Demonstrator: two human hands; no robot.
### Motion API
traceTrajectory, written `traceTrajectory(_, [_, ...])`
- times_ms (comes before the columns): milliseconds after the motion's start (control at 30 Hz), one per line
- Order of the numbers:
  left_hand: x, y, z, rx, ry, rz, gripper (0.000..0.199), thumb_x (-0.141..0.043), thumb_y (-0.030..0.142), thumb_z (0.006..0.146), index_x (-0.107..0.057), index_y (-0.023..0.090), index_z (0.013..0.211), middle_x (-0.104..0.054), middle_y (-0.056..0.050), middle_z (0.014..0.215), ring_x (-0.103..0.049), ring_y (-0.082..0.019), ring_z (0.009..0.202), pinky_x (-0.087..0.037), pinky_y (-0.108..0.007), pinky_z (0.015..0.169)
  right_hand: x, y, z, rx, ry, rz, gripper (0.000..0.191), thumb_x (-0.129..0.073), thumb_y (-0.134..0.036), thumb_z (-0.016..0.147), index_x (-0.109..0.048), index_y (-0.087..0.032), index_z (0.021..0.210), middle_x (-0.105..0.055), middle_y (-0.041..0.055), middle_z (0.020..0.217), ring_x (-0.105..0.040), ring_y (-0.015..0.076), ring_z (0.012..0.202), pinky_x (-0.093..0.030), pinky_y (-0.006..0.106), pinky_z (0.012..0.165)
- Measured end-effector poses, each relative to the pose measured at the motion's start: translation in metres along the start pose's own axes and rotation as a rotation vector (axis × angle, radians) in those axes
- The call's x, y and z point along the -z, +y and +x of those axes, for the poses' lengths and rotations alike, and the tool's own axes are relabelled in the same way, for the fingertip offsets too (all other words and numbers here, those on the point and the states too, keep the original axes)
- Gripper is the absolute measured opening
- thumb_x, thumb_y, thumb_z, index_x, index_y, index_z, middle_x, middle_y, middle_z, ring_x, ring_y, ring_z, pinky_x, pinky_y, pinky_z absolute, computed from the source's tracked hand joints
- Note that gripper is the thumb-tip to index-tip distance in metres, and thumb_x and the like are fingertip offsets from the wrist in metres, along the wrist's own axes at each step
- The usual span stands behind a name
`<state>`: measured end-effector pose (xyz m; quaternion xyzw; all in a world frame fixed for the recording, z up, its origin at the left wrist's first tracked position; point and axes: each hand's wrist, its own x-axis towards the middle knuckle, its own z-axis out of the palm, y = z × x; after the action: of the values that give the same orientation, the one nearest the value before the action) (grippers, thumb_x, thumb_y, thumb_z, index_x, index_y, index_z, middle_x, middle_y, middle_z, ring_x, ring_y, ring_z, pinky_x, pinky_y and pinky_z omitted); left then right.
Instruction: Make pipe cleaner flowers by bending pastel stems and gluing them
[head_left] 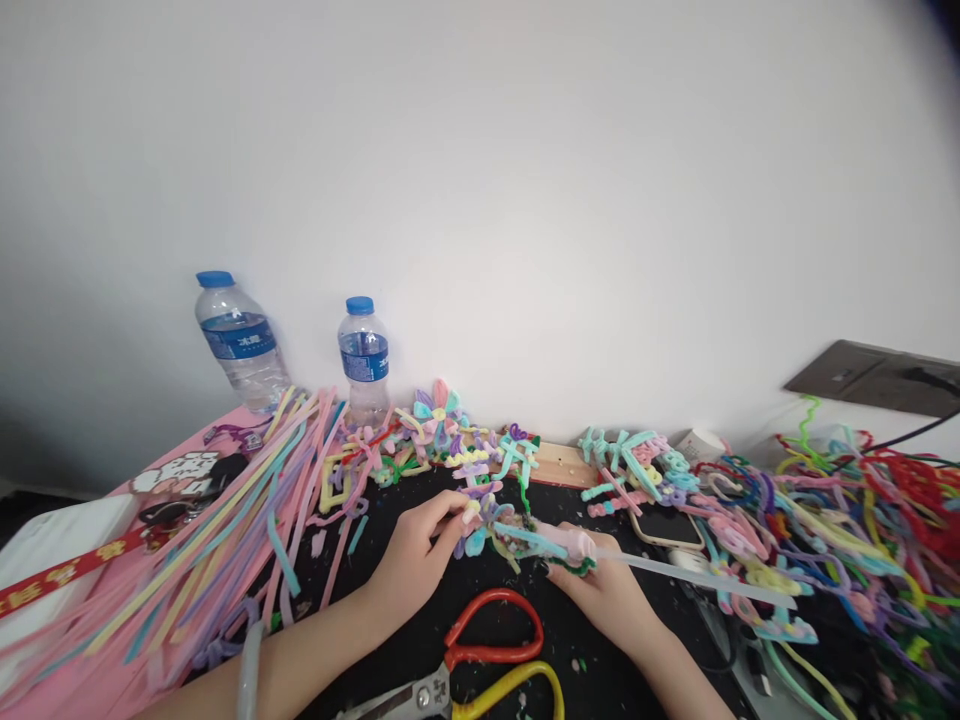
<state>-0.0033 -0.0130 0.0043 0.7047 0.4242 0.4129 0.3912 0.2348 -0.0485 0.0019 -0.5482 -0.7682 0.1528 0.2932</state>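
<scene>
My left hand (416,555) is closed, its thumb and fingertips pinching a small pastel pipe-cleaner flower (474,540) with blue and purple petals. My right hand (600,585) is wrapped round a bundle of pipe cleaners (540,543), light blue, pink and dark green, that meets the flower. A long translucent white strip (705,578) sticks out to the right from that hand; where it begins is hidden. Below both hands lie scissors (491,655) with one red and one yellow handle, on the black work surface (405,640).
Loose pastel pipe cleaners (247,530) spread over the left side. A heap of coloured ones (832,540) covers the right. Two water bottles (365,360) stand by the wall. A phone (667,527) lies right of my hands, below finished shapes (637,465). A wall socket (862,375) has a black cable.
</scene>
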Motion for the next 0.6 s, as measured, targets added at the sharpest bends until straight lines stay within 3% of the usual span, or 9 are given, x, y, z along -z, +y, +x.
traceTrajectory(233, [0.001,-0.001,0.003,0.060,0.012,-0.043,0.021,-0.044,0.032,0.087,-0.059,0.017,0.085,-0.060,0.000,0.075,-0.054,-0.013,0.069,-0.042,-0.020,0.062,0.003,-0.006,0.007,-0.085,-0.042,0.254,0.027,-0.053,-0.030,0.082,-0.066,-0.019,0.103,-0.069,0.0094,0.098,-0.062,0.0264,0.094,-0.048,0.038,0.084])
traceTrajectory(367, [0.001,-0.006,0.004,0.024,0.039,0.024,0.020,-0.046,0.031,0.086,-0.062,0.019,0.087,-0.063,-0.003,0.085,-0.056,-0.017,0.080,-0.044,-0.025,0.072,0.002,-0.008,0.009,-0.150,-0.039,0.367,0.030,-0.052,-0.034,0.083,-0.066,-0.016,0.104,-0.070,0.0106,0.095,-0.060,0.0274,0.098,-0.045,0.042,0.088])
traceTrajectory(467, [0.002,-0.010,0.006,-0.063,0.108,0.131,0.018,-0.049,0.028,0.084,-0.066,0.022,0.087,-0.064,-0.004,0.094,-0.052,-0.021,0.096,-0.041,-0.033,0.087,0.001,-0.008,0.009,-0.163,-0.005,0.362,0.027,-0.054,-0.034,0.081,-0.067,-0.015,0.097,-0.070,0.0090,0.087,-0.061,0.0267,0.090,-0.047,0.041,0.084])
traceTrajectory(600, [0.004,-0.013,0.007,-0.123,0.142,0.247,0.021,-0.050,0.021,0.084,-0.069,0.027,0.091,-0.062,-0.004,0.100,-0.047,-0.023,0.102,-0.037,-0.040,0.092,-0.003,-0.005,0.007,-0.213,0.033,0.399,0.021,-0.055,-0.034,0.080,-0.067,-0.016,0.080,-0.063,0.0021,0.057,-0.061,0.0222,0.066,-0.051,0.035,0.067])
